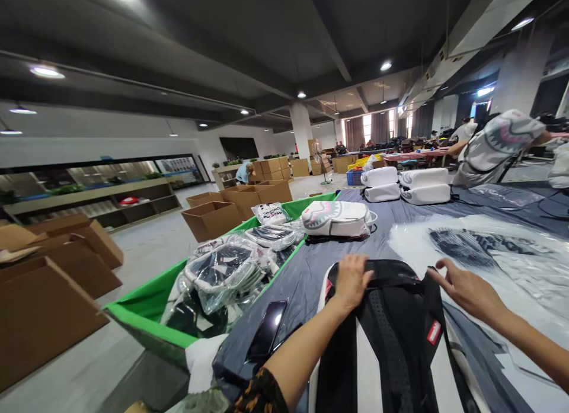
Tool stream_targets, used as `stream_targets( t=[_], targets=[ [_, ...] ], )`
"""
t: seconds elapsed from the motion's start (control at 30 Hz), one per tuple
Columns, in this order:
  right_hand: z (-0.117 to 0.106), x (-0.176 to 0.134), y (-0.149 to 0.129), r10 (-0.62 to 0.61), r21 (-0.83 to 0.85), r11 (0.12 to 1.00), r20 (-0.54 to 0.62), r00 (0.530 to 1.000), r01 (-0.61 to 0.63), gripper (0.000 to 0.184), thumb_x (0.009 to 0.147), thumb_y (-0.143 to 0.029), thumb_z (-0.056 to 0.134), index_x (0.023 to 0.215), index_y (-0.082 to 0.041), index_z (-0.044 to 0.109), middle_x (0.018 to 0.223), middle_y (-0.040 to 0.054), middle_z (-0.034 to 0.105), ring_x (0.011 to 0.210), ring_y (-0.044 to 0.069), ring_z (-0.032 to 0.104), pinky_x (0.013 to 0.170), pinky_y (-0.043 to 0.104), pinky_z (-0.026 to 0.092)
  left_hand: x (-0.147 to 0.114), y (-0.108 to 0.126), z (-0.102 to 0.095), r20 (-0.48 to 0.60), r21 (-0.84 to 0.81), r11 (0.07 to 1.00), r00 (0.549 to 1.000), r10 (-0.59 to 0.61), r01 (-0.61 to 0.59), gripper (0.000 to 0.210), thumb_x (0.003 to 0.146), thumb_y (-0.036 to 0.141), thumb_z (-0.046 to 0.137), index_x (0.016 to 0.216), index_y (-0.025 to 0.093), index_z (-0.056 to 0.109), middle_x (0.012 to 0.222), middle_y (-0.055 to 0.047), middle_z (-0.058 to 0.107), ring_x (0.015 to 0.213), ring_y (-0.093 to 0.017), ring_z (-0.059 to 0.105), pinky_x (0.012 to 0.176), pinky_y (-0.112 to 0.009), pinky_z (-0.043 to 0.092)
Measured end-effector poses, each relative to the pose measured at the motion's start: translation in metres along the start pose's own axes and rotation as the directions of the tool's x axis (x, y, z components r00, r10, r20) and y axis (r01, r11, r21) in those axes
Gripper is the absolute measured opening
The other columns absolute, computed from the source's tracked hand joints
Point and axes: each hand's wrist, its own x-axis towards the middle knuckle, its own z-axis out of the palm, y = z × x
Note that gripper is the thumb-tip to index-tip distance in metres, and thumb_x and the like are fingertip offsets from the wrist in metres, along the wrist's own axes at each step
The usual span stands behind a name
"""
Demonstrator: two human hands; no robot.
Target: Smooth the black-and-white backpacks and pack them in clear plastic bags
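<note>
A black and white backpack (391, 336) lies on the table in front of me, its padded back and shoulder straps facing up. My left hand (351, 281) is at its upper left corner, with the fingers curled over the edge. At the upper right, my right hand (464, 288) pinches the black shoulder strap (432, 300) near its top between thumb and finger. A red label (433, 332) shows on that strap. Beyond my left hand lies a white backpack with a shark-mouth print (338, 218).
A green-rimmed bin (146, 324) at the left holds several plastic-wrapped backpacks (226, 265). A phone (268, 327) lies at the table's left edge. White plastic bags (502, 253) spread to the right. Across the table, a co-worker handles a shark-print backpack (498, 143). Cardboard boxes (211, 220) stand on the floor.
</note>
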Motion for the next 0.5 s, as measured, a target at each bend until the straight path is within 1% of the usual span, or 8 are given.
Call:
stream_targets(
  t=[0.03,0.07,0.13,0.2,0.3,0.37,0.43,0.5],
  targets=[
    [-0.005,0.018,0.002,0.131,0.000,0.991,0.035,0.991,-0.131,0.060,0.088,-0.073,0.047,0.104,-0.017,0.064,0.061,0.0035,0.062,0.052,0.023,0.061,0.054,0.035,0.047,0.003,0.011,0.013,0.136,-0.004,0.997,0.987,0.081,-0.081,0.029,0.089,0.017,0.061,0.114,0.024,0.073,0.118,-0.009,0.070,0.120,-0.031,0.058,0.111,-0.045,0.039],
    [-0.008,0.032,0.002,0.223,0.008,0.975,0.060,0.973,-0.224,0.064,0.084,-0.076,0.045,0.098,-0.016,0.064,0.058,0.0053,0.061,0.050,0.025,0.062,0.052,0.036,0.046,0.006,0.021,0.028,0.262,-0.035,0.991,0.956,0.133,-0.128,0.026,0.089,0.014,0.059,0.106,0.024,0.076,0.108,-0.009,0.073,0.109,-0.030,0.063,0.105,-0.041,0.045],
    [-0.006,0.049,0.000,0.245,0.039,0.968,0.056,0.968,-0.247,0.063,0.081,-0.078,0.039,0.083,-0.019,0.061,0.055,0.0084,0.060,0.050,0.028,0.063,0.052,0.038,0.047,0.014,0.037,0.056,0.406,-0.075,0.986,0.899,0.167,-0.149,0.026,0.085,0.007,0.059,0.093,0.022,0.079,0.090,-0.008,0.074,0.090,-0.026,0.068,0.091,-0.036,0.052],
    [-0.001,0.047,-0.005,0.173,0.051,0.984,-0.021,0.985,-0.172,0.058,0.077,-0.077,0.036,0.078,-0.022,0.056,0.064,0.0114,0.065,0.063,0.029,0.068,0.060,0.039,0.051,0.021,0.047,0.077,0.404,-0.069,0.988,0.901,0.157,-0.142,0.027,0.080,0.004,0.065,0.096,0.019,0.080,0.087,-0.008,0.072,0.082,-0.025,0.068,0.085,-0.035,0.054],
    [0.005,0.023,-0.009,0.052,0.081,0.996,-0.199,0.979,-0.036,0.053,0.072,-0.073,0.041,0.087,-0.025,0.055,0.082,0.0110,0.071,0.079,0.029,0.071,0.072,0.038,0.053,0.025,0.055,0.091,0.353,-0.084,0.987,0.922,0.157,-0.136,0.039,0.079,0.013,0.074,0.117,0.018,0.075,0.097,-0.009,0.071,0.090,-0.026,0.068,0.086,-0.034,0.055],
    [0.008,0.003,-0.013,-0.032,0.093,0.994,-0.299,0.954,0.063,0.048,0.072,-0.070,0.047,0.089,-0.026,0.055,0.077,0.0070,0.071,0.069,0.027,0.070,0.067,0.036,0.052,0.023,0.057,0.093,0.352,-0.111,0.986,0.923,0.157,-0.125,0.032,0.082,0.019,0.074,0.114,0.018,0.076,0.094,-0.007,0.071,0.091,-0.025,0.067,0.085,-0.030,0.054],
    [0.009,-0.014,-0.019,-0.110,0.084,0.985,-0.379,0.919,0.153,0.042,0.073,-0.065,0.052,0.087,-0.026,0.056,0.067,0.0026,0.067,0.055,0.023,0.065,0.057,0.033,0.049,0.020,0.059,0.094,0.373,-0.127,0.988,0.918,0.133,-0.091,0.019,0.087,0.019,0.068,0.103,0.017,0.079,0.087,-0.005,0.071,0.089,-0.022,0.067,0.084,-0.028,0.052],
    [0.008,-0.029,-0.030,-0.184,0.066,0.969,-0.452,0.873,0.239,0.036,0.075,-0.060,0.055,0.084,-0.026,0.056,0.063,0.0001,0.065,0.051,0.020,0.063,0.053,0.031,0.047,0.019,0.058,0.095,0.399,-0.124,0.992,0.914,0.079,-0.031,0.019,0.090,0.016,0.061,0.097,0.016,0.079,0.087,-0.005,0.073,0.089,-0.021,0.068,0.085,-0.028,0.051]
  ],
)
